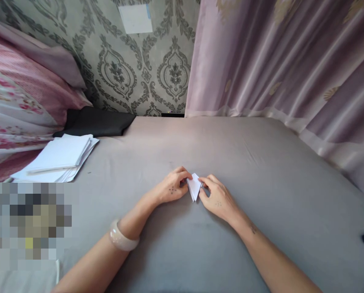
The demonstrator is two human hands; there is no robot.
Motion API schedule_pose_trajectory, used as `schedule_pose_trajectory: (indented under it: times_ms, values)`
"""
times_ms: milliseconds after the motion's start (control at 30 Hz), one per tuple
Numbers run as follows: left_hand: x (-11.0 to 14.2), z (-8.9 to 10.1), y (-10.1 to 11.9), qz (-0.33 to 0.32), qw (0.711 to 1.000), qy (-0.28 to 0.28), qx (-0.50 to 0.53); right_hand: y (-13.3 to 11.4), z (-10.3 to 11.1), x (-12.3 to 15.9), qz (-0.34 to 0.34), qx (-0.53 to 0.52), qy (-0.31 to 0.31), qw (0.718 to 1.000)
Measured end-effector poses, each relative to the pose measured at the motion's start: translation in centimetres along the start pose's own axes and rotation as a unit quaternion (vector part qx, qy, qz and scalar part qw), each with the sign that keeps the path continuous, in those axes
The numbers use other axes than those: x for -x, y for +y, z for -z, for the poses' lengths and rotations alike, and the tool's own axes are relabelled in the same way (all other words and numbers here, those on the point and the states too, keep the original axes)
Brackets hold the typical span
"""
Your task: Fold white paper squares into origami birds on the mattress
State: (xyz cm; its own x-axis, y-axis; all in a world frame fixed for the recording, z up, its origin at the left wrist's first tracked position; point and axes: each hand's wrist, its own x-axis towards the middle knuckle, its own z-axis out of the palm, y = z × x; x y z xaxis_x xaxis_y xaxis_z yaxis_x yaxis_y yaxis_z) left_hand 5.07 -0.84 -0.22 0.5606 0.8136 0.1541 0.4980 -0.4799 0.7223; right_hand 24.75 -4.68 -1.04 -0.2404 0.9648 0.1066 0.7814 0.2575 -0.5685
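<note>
From the head view, biggest worry imo is the folded white paper (pixel 194 187) getting skewed or torn: it's small, the layers look thin, and if the two hands pulled unevenly a crease could drift off line or a flap could pop loose. The bed (pixel 246 154) under it looks soft too (cloth-covered, so probably not much to press a fold against), which might leave creases mushy. As for where it sits, the paper is right between the hands, point toward the person, slightly split at the tip. The left hand (pixel 172 186) has its fingers (pixel 183 173) closed on the left edge near the top, and the right hand (pixel 217 197) looks to be pinching the right edge between thumb and index, though the exact contact is too small to make out. The stack of white sheets (pixel 60 152) lies well apart, off to the left, near the black cloth-like item (pixel 98 122)
</note>
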Motion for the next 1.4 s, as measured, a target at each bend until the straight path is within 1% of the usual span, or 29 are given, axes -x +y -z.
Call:
schedule_pose_trajectory:
  times_ms: [167, 300, 567, 700, 767, 967, 1133, 1233, 1300, 1400]
  values:
    - [0.1, 0.0, -0.6, 0.009, 1.0, -0.008, -0.016, -0.2, 0.2, -0.1, -0.01, 0.01, -0.012, 1.0]
    - [0.2, 0.5, -0.5, 0.026, 0.999, -0.022, -0.008, -0.3, 0.4, 0.0, -0.012, 0.021, -0.019, 1.0]
    - [0.0, 0.5, -0.1, 0.067, 0.998, -0.003, 0.017, 0.1, 0.5, -0.2, 0.006, -0.014, -0.01, 1.0]
    - [0.0, 0.5, -0.2, 0.072, 0.997, -0.008, 0.017, 0.0, 0.7, -0.1, 0.005, -0.012, -0.035, 0.999]
    - [-0.1, 0.5, -0.3, 0.074, 0.997, -0.009, 0.016, 0.0, 0.8, -0.1, 0.001, -0.014, -0.036, 0.999]
    - [-0.1, 0.4, -0.5, 0.076, 0.997, -0.001, 0.022, 0.3, 0.2, -0.6, -0.031, -0.043, 0.001, 0.999]
    - [-0.3, 0.2, -0.8, 0.091, 0.995, 0.01, 0.045, 0.5, -0.3, -1.0, -0.056, -0.059, 0.024, 0.996]
    - [-0.5, 0.0, -1.0, 0.103, 0.993, 0.018, 0.045, 0.5, -0.4, -1.3, -0.083, -0.073, 0.034, 0.993]
    - [-0.7, -0.1, -1.0, 0.116, 0.992, 0.021, 0.033, 0.7, -0.2, -1.6, -0.114, -0.093, 0.027, 0.989]
    - [-1.0, -0.1, -0.9, 0.134, 0.991, 0.019, 0.016, 1.2, 0.3, -2.1, -0.159, -0.145, -0.008, 0.976]
